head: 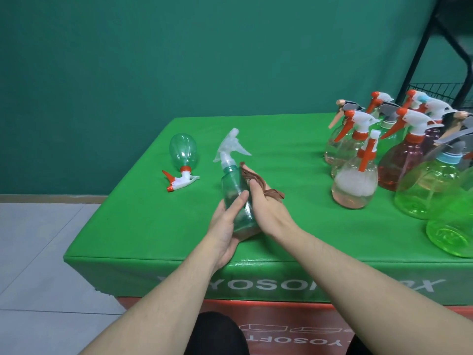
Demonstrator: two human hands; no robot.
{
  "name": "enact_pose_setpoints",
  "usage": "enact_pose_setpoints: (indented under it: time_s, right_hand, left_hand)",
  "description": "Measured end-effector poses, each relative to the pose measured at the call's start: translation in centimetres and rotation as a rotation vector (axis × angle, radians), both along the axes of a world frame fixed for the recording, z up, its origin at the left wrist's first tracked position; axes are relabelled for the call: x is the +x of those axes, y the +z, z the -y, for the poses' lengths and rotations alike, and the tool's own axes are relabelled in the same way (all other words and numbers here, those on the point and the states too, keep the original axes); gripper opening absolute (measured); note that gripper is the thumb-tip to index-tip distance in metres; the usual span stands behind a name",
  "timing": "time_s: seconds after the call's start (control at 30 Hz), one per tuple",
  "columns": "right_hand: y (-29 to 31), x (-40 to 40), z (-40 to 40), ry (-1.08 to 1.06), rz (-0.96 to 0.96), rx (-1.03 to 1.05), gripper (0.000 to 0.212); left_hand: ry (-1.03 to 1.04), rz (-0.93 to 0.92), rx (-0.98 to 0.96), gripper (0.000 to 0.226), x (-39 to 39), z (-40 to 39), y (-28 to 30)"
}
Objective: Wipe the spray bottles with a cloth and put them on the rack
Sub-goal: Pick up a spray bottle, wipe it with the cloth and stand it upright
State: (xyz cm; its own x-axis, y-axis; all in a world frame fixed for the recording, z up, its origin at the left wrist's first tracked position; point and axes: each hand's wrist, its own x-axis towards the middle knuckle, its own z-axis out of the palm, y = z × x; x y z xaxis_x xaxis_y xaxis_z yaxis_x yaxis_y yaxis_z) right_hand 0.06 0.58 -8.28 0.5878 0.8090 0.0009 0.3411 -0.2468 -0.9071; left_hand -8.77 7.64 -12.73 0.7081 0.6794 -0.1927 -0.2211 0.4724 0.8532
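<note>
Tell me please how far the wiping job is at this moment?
Nothing shows on the rack yet. In hand: the left hand holds a teal bottle while the right hand presses a brown cloth against it. Left: one bottle lying on its side and the standing group of bottles on the table.

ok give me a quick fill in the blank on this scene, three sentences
1. The left hand holds a teal spray bottle while the right hand presses a ____ cloth to it.
2. The bottle lying on its side has an ____ trigger.
3. The table cover is ____.

Missing words: brown; orange; green
</note>
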Motion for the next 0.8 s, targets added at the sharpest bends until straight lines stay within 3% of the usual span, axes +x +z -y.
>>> enact_pose_setpoints:
  time_s: [0.1,0.3,0.47,0.67,0.8]
  right_hand:
    - [-0.2,-0.5,0.7,-0.057,-0.165,-0.085,0.062]
    - [-0.9,-1.2,0.8,-0.245,-0.469,0.078,0.072]
    - [-0.3,-0.8,2.0,-0.278,-0.864,0.384,0.048]
    - [0.1,0.7,4.1,-0.228,-1.034,0.446,0.052]
    - [0.3,1.3,6.5,-0.254,-0.987,0.378,0.050]
  left_hand:
    - [0.013,0.034,0.002,0.058,-0.1,0.2,0.3]
    - [0.063,0.053,-0.045,0.080,0.7,0.9,0.8]
    - [0.038,0.034,-0.070,0.098,2.4,2.6,1.9]
    - [0.069,-0.003,0.206,0.083,3.8,4.3,2.3]
    - [0.035,-0.129,0.409,0.079,4.1,5.0,2.4]
